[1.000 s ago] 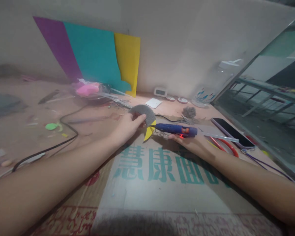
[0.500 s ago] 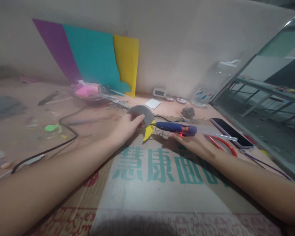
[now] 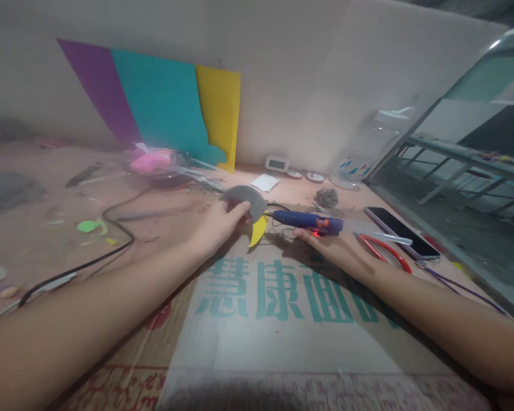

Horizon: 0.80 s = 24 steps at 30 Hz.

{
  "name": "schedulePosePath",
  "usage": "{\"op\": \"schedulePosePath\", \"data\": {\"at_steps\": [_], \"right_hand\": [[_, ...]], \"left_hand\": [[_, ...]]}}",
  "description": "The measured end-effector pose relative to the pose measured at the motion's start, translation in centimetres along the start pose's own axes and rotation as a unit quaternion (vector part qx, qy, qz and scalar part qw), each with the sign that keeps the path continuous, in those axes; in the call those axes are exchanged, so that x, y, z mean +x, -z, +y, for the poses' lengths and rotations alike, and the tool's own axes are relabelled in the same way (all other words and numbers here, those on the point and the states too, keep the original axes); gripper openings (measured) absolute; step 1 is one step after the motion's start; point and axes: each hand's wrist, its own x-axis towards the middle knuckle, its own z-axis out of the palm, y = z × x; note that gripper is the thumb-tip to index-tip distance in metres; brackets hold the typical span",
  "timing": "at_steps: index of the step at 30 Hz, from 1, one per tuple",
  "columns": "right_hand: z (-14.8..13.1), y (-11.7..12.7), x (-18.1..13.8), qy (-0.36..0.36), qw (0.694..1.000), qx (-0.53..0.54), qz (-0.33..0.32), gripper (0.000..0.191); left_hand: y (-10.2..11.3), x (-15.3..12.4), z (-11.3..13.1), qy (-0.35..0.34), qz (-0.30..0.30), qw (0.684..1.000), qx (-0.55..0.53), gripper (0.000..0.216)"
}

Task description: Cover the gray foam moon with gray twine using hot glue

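Note:
My left hand (image 3: 229, 222) pinches a crescent-shaped piece, its upper part grey (image 3: 249, 197) and its lower tip yellow (image 3: 257, 231). To the right, my right hand (image 3: 310, 237) is wrapped round a blue hot glue gun (image 3: 302, 220) with a small red light glowing on it. The gun's nozzle points left at the edge of the crescent, close to where grey meets yellow; whether it touches I cannot tell. A clear glue stick (image 3: 394, 236) sticks out of the gun's back end. Beneath both hands lies a printed cardboard sheet (image 3: 244, 342).
Red-handled pliers (image 3: 385, 251) and a phone (image 3: 400, 231) lie at the right. Behind stand a plastic bottle (image 3: 364, 154), a small display (image 3: 277, 164) and a grey wad (image 3: 326, 197). Coloured sheets (image 3: 163, 103) lean on the wall. A black cable (image 3: 85, 262) crosses the left side.
The glue gun's nozzle has drawn back very slightly to the right from the crescent's edge. Both hands keep their hold; the view has shifted a little.

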Motion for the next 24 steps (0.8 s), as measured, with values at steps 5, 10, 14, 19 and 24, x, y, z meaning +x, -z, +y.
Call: {"op": "schedulePosePath", "data": {"at_steps": [5, 10, 14, 19, 24], "right_hand": [[0.1, 0.0, 0.3, -0.004, 1.0, 0.023, 0.005, 0.024], [1.1, 0.1, 0.3, -0.012, 1.0, -0.019, 0.017, 0.029], [1.7, 0.2, 0.3, -0.048, 0.996, -0.057, 0.046, 0.034], [1.8, 0.3, 0.5, -0.021, 0.997, -0.06, 0.037, 0.031], [2.0, 0.4, 0.6, -0.034, 0.993, -0.098, 0.05, 0.033]], "left_hand": [[0.0, 0.1, -0.1, -0.001, -0.001, 1.0, -0.006, 0.038], [-0.1, 0.3, -0.4, -0.005, -0.002, 1.0, -0.009, 0.038], [-0.1, 0.3, -0.5, -0.017, -0.006, 1.0, -0.014, 0.036], [0.0, 0.4, -0.6, -0.009, -0.008, 1.0, 0.0, 0.04], [0.0, 0.3, -0.6, 0.003, 0.0, 1.0, -0.018, 0.038]]}}
